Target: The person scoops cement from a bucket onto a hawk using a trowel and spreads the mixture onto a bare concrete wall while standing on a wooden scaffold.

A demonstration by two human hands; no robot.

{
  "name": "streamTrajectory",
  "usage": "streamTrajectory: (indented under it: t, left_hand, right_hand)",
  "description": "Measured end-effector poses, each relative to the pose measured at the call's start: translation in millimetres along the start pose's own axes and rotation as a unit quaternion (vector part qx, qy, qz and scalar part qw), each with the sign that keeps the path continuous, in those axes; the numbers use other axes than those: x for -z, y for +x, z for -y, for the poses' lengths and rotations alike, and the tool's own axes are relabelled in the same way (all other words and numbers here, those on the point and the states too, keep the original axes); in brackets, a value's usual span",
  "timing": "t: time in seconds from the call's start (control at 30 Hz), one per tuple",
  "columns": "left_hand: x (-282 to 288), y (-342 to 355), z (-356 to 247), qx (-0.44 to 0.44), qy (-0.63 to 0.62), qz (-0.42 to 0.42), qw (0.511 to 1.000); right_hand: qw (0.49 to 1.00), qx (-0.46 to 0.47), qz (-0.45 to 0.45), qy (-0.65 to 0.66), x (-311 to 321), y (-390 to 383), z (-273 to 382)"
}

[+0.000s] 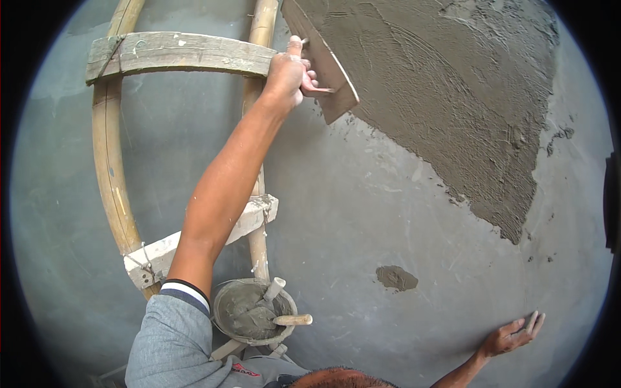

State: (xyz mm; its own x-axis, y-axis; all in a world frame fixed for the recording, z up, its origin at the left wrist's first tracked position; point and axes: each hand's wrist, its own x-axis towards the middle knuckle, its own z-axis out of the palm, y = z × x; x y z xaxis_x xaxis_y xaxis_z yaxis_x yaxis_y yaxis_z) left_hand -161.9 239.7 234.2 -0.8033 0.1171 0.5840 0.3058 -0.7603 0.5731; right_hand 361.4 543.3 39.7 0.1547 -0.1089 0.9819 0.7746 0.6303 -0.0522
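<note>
My left hand (289,79) is stretched far forward and closed around the handle of a plastering trowel (331,76). The trowel's long flat blade is tilted, at the left border of a large patch of wet grey mortar (453,97). Low at the right, my right hand (514,336) has its fingers stretched out and holds nothing. It is close to the smooth grey surface (362,220); whether it touches, I cannot tell. A smaller mortar spot (396,278) sticks to this surface between my right hand and the bucket.
A bamboo ladder (108,161) with wooden rungs, one of them a white board (249,218), stands on the left beside my left arm. Near its lower end is a bucket (289,333) of wet mortar, with two wooden handles (294,320) sticking out. Mortar crumbs (561,134) dot the right side.
</note>
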Motion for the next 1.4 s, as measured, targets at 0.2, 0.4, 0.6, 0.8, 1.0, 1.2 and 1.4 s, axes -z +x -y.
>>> streamTrajectory:
  t: [0.2, 0.4, 0.6, 0.8, 1.0, 1.2, 1.4]
  left_hand:
    - [-40, 17, -9, 0.01, 0.065, 0.039, 0.997]
    - [-113, 7, -29, -0.016, 0.128, 0.142, 0.981]
    - [-157, -74, -24, -0.187, 0.238, 0.244, 0.921]
    - [-164, -166, 13, -0.206, 0.214, 0.391, 0.871]
    - [-88, -152, 10, -0.088, 0.123, 0.23, 0.961]
    - [-3, -85, 32, 0.021, 0.036, 0.023, 0.999]
    - [-62, -85, 21, -0.005, 0.088, 0.094, 0.992]
  right_hand:
    - [1.0, 0.005, -0.005, -0.003, -1, -1, -5]
    - [1.0, 0.004, -0.011, 0.004, 2, 1, -4]
    - [1.0, 0.006, -0.009, 0.005, 0, 0, -1]
    - [1.0, 0.009, -0.005, 0.0, 2, 1, -5]
    - [1.0, 0.005, -0.007, 0.005, 3, -1, -5]
    - [1.0, 0.002, -0.006, 0.006, -1, -1, 0]
    - [1.0, -0.021, 0.006, 0.011, 1, -2, 6]
